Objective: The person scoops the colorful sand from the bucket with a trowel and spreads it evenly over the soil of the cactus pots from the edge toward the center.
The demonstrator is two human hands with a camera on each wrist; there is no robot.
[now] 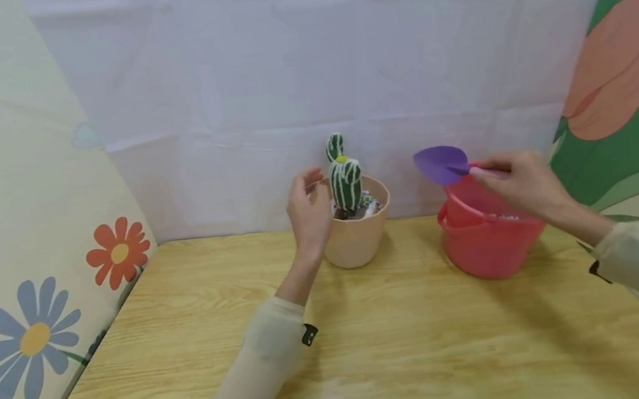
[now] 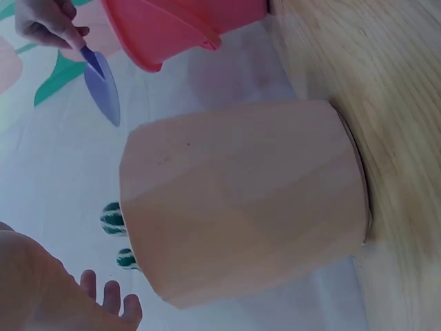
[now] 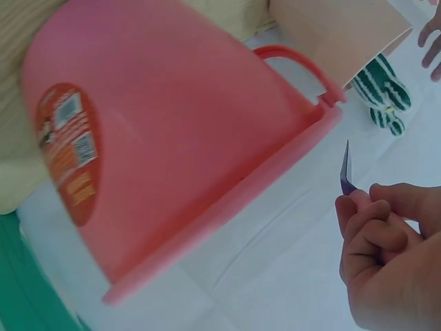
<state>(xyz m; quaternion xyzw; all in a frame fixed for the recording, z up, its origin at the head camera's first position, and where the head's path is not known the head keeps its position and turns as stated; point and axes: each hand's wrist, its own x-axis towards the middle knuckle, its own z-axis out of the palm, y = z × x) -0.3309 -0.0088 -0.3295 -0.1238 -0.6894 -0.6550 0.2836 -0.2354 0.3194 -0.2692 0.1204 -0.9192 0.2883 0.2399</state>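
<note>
Purple trowel [image 1: 442,164] in the air, from where I watch: its blade points left, beside the upper rim of the red bucket [image 1: 490,248], in the space between that and the peach pot [image 1: 357,246]. I see the right hand [image 1: 523,181] holding it, fingers and thumb curled round the pink handle; the right wrist view shows that grip clearly, with the blade nearly edge-on.

Over at the pot I find the left hand [image 1: 307,211] with its fingers loosely spread and nothing in its grasp. It is just beside the pot's left rim, but I cannot tell whether it touches.

The pot stands upright on the wooden desk [image 1: 404,349] and carries a striped cactus [image 1: 346,183], green and white with a yellow spot on top. Small coloured bits [image 1: 369,205] lie around its base. To the right of the pot, and apart from it, I have the bucket on the same desk; a little of its pale contents [image 1: 506,216] shows inside, too small for me to make out. From the right wrist I also get an orange label [image 3: 69,153] on the bucket's side.

Behind everything hangs a white cloth [image 1: 338,57].
</note>
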